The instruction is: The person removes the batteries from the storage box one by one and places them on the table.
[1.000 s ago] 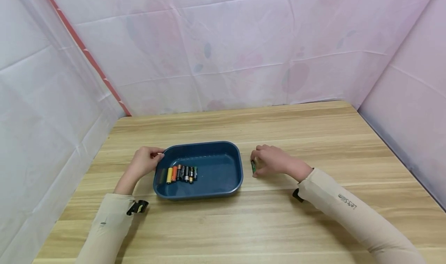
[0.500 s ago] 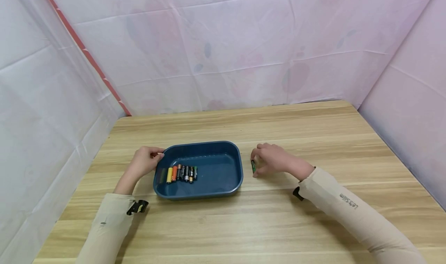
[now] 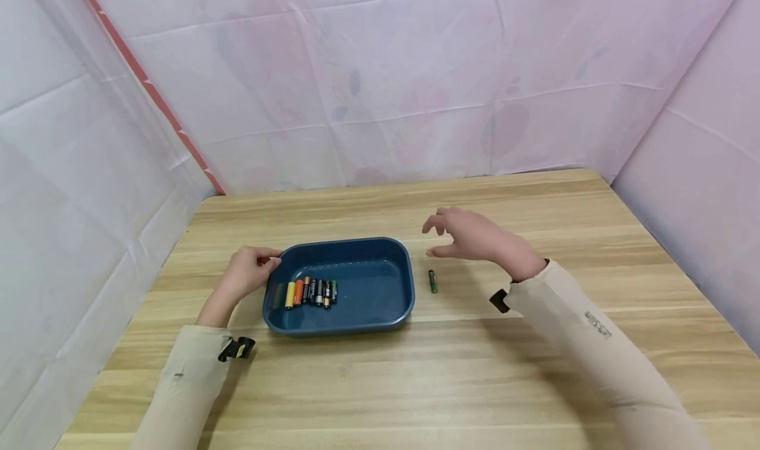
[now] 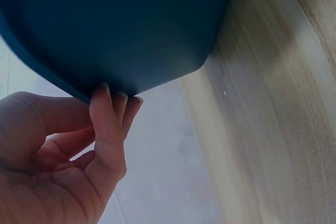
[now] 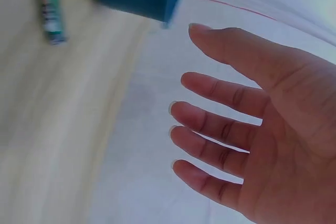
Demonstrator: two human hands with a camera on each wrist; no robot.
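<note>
Battery (image 3: 433, 281), a small green cylinder, lies on wood at 5 o'clock from the spread, empty right hand (image 3: 475, 237), while the left hand (image 3: 246, 276) pinches the smooth blue tray (image 3: 380, 308).

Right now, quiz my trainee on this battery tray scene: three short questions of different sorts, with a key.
1. True or false: the green battery lies inside the blue tray.
2. Which hand touches the tray's rim? A) left hand B) right hand C) both
3. Fill in: the row of batteries lies at the tray's ____ end, seen from the head camera.

Key:
1. False; it lies on the wooden table, right of the tray.
2. A; the right hand hangs spread above the table, holding nothing.
3. Left.
</note>
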